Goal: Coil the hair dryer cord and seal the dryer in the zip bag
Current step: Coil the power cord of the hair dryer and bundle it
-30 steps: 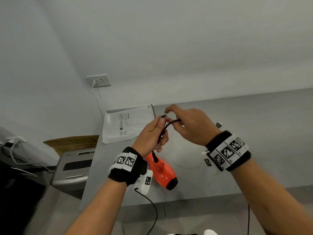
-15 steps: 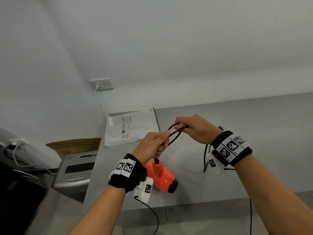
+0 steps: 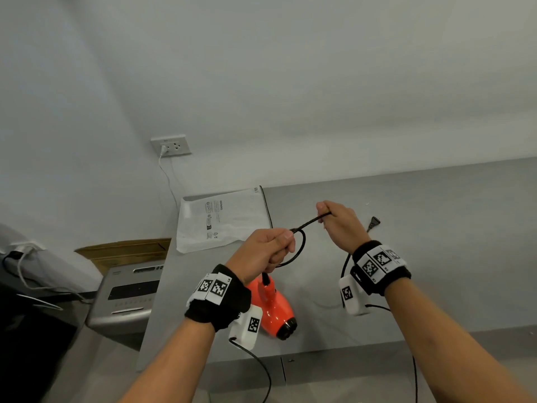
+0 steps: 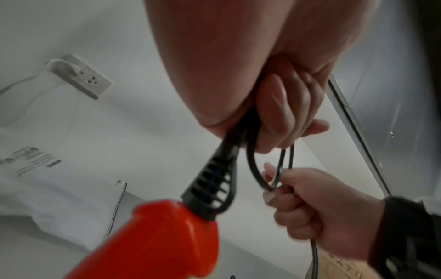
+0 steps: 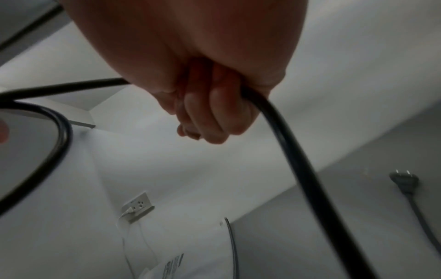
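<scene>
An orange hair dryer [image 3: 274,311] [image 4: 152,243] lies on the grey table [image 3: 436,228], handle up toward my left hand. My left hand [image 3: 267,251] [image 4: 281,105] grips a small loop of the black cord [image 3: 302,242] [image 4: 253,166] just above the dryer's strain relief. My right hand [image 3: 340,222] [image 5: 210,113] [image 4: 322,207] grips the cord [image 5: 298,169] a short way off, pulling a straight stretch between the hands. The rest of the cord drops below my right wrist. Its plug [image 3: 374,223] [image 5: 404,180] lies on the table behind. The white zip bag [image 3: 223,219] [image 4: 47,188] lies flat at the back left.
A wall socket [image 3: 171,145] with a white cable plugged in is above the bag. Left of the table stand a grey machine [image 3: 128,295] and a cardboard box [image 3: 125,251]. The table's near edge [image 3: 348,349] runs below the dryer.
My right hand has drawn away to the right and up, stretching the cord straight from the loop held in my left hand. The dryer has stayed put.
</scene>
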{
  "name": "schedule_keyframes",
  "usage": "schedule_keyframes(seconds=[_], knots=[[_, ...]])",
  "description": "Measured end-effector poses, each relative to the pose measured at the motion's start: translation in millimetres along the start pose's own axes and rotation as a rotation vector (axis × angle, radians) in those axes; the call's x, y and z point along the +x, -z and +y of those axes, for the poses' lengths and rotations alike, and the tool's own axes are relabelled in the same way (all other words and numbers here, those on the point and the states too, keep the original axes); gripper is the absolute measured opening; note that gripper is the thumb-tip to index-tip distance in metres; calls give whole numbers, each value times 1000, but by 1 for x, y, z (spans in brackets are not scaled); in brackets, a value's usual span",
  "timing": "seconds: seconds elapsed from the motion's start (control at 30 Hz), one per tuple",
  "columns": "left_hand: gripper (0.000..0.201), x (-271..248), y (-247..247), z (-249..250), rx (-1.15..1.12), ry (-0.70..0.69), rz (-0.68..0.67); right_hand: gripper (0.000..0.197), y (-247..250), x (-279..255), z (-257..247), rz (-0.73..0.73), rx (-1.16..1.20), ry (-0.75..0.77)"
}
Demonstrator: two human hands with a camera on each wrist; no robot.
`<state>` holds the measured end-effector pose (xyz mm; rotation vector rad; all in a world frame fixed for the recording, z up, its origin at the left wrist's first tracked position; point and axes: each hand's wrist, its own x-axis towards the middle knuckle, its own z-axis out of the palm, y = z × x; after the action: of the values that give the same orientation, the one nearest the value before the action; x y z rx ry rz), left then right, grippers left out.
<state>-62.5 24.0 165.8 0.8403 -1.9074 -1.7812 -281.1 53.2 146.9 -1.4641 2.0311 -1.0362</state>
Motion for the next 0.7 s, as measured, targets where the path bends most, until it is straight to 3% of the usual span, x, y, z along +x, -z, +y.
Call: schedule_keyframes(seconds=[0.1,0.17,0.3,0.43,0.5,0.57,0.63,0.7], knots=[[24,1,0,-5,-73,-22,0,35,-14,-6,15,-121,-43,-158],[22,0,-3,-6,-126,-54,15,29,-31,-20,17,-261,-204,-170],[27,6,-8,-9,-217,-69,58,29,-67,-68,-16,-496,-549,44],[37,7,-6,-16,-114,-43,117,28,-45,-88,-52,-637,-791,305],[38,5,-4,-14,68,-33,155,27,-19,-82,-64,-568,-788,484],[34,2,-4,-10,200,-11,151,30,6,-71,-73,-375,-739,573],[33,-2,-6,-4,136,-13,73,32,26,-54,-75,-194,-636,529],[43,-4,-9,0,88,-30,66,42,35,-38,-69,-176,-563,468]])
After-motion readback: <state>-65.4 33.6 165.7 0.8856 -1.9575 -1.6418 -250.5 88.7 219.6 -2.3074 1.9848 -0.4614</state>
